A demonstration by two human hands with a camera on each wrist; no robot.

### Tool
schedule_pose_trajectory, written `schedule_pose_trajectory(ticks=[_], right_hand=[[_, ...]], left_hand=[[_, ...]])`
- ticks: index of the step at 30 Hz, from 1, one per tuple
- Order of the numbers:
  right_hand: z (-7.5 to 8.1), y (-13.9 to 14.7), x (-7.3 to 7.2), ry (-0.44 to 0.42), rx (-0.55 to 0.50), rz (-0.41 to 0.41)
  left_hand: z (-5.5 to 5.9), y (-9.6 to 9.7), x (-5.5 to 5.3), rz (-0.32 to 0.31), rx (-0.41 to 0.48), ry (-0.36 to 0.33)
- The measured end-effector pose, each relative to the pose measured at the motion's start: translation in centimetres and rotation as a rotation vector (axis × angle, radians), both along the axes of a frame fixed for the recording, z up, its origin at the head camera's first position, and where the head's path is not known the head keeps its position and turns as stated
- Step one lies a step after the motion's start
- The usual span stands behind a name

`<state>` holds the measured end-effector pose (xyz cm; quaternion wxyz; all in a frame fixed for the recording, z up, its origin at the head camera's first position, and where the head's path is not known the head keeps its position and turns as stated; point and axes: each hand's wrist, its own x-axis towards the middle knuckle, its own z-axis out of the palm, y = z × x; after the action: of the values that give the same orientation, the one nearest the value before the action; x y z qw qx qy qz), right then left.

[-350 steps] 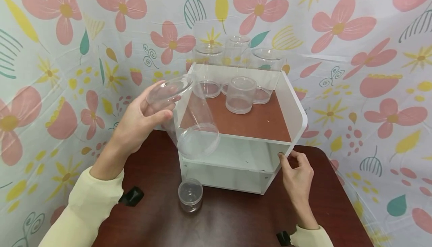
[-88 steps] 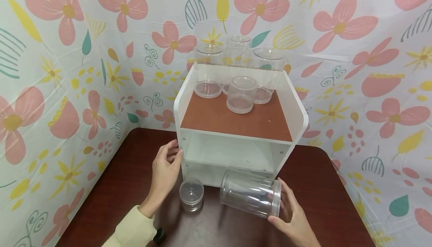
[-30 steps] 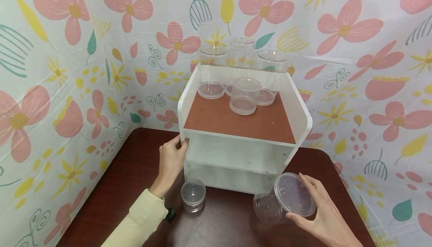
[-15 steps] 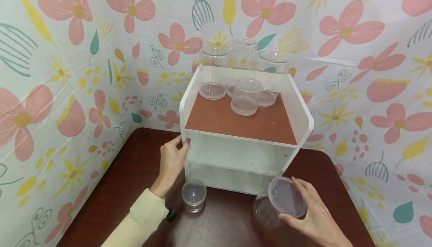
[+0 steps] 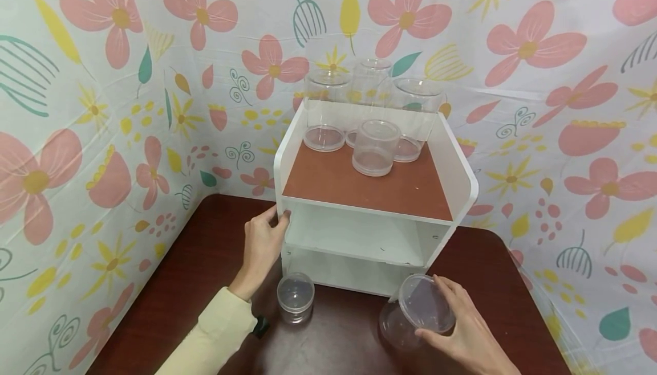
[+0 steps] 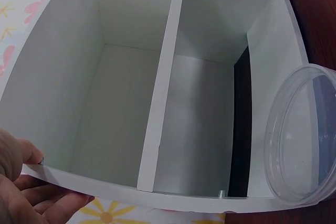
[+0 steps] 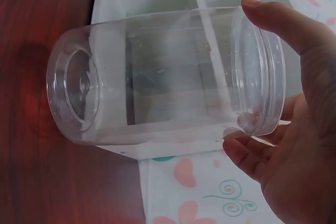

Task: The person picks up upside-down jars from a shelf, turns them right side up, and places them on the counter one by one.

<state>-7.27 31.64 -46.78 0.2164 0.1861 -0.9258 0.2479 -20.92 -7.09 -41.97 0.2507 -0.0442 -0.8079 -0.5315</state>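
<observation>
A white shelf unit (image 5: 359,195) with a brown top stands on the table. My left hand (image 5: 263,244) grips its left side panel, thumb on the inner face and fingers outside, as the left wrist view also shows. My right hand (image 5: 464,321) holds a tall clear plastic jar (image 7: 168,72) by its lidded end, thumb and fingers on opposite sides of the lid (image 5: 425,302). The jar is lidded and see-through, its base low near the tabletop, in front of the shelf's right corner. A small clear lidded jar (image 5: 295,298) stands near the shelf's front left corner.
On the brown top are three tall clear jars at the back, left (image 5: 324,135), middle (image 5: 372,81) and right (image 5: 416,96), and a shorter jar (image 5: 373,155) before them. Flowered cloth (image 5: 205,107) hangs behind and beside the dark red table (image 5: 328,346).
The tall jar has passed from my left hand to my right. My left hand now grips the shelf. Lately the jar has turned from lying sideways to lid-up and shifted slightly left.
</observation>
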Motion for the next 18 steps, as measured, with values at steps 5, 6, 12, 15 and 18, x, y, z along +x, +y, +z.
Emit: schedule_pose_trajectory(ticks=[5, 6, 12, 15, 18], right_hand=[[-0.6, -0.2, -0.2, -0.016, 0.008, -0.007], [-0.7, -0.2, -0.2, -0.019, 0.009, -0.007], [-1.2, -0.2, -0.5, -0.007, 0.008, 0.011], [-1.4, -0.3, -0.7, -0.002, -0.002, 0.022], [-1.7, -0.2, -0.8, -0.002, -0.009, 0.030]], left_hand=[[0.0, 0.0, 0.0, 0.002, 0.001, 0.015], [0.0, 0.0, 0.0, 0.000, 0.002, 0.016], [-0.1, -0.1, 0.0, -0.016, 0.000, 0.007], [-0.1, -0.1, 0.0, -0.017, -0.002, 0.003], [-0.1, -0.1, 0.0, -0.010, -0.002, 0.000]])
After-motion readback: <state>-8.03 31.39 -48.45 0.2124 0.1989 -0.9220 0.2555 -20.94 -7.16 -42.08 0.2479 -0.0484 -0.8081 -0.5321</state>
